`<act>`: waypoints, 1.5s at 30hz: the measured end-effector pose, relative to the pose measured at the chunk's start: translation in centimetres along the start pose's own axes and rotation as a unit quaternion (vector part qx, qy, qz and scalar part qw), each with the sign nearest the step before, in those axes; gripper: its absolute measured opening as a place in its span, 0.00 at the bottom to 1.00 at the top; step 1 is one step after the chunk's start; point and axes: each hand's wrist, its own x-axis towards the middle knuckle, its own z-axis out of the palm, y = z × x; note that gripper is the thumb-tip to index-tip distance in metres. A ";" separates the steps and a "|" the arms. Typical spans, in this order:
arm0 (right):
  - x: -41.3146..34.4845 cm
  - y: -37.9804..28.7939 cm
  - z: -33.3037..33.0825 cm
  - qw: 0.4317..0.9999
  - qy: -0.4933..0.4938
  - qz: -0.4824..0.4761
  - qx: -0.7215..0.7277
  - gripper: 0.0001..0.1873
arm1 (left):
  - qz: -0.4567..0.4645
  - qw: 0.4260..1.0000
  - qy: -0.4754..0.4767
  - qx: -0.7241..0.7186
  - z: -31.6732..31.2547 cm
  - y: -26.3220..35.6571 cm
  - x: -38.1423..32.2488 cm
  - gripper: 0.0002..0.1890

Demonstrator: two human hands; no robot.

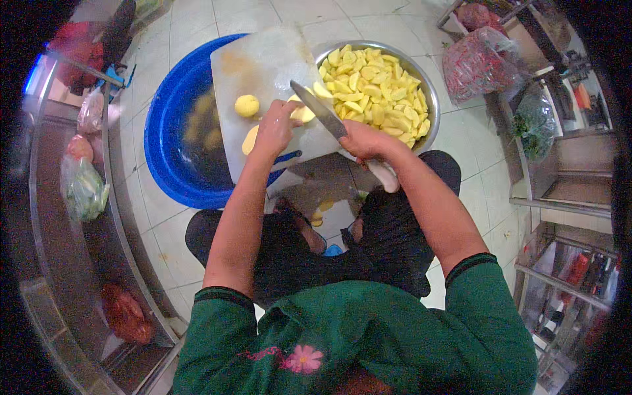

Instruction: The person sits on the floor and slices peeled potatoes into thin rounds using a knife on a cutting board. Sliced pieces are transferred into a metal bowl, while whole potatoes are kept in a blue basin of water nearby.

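Note:
My right hand [363, 140] grips the pale handle [384, 178] of a large kitchen knife, its blade [318, 109] slanting up and left over a white cutting board [269, 64]. Beside the blade, my left hand [276, 126] rests its fingertips on a piece of peeled potato [303, 113]. Another cut piece [322, 92] lies on the far side of the blade. To the left on the board sit a whole peeled potato [247, 105] and a potato half [250, 140], partly hidden by my left hand. A dark blue handle [289, 156] shows near the board's front edge.
Under the board's left side stands a blue basin [165, 168] with blurred potatoes [205, 123] in it. At right, a steel bowl [434, 106] holds potato wedges [377, 94]. Shelves with bagged vegetables [84, 187] line the left; a red-tinted plastic bag [481, 64] sits at the right.

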 end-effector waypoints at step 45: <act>-1.2 0.8 4.8 0.994 0.089 0.002 -0.058 0.12 | -0.367 0.929 -0.037 -0.019 -5.3 -2.2 -6.1 0.32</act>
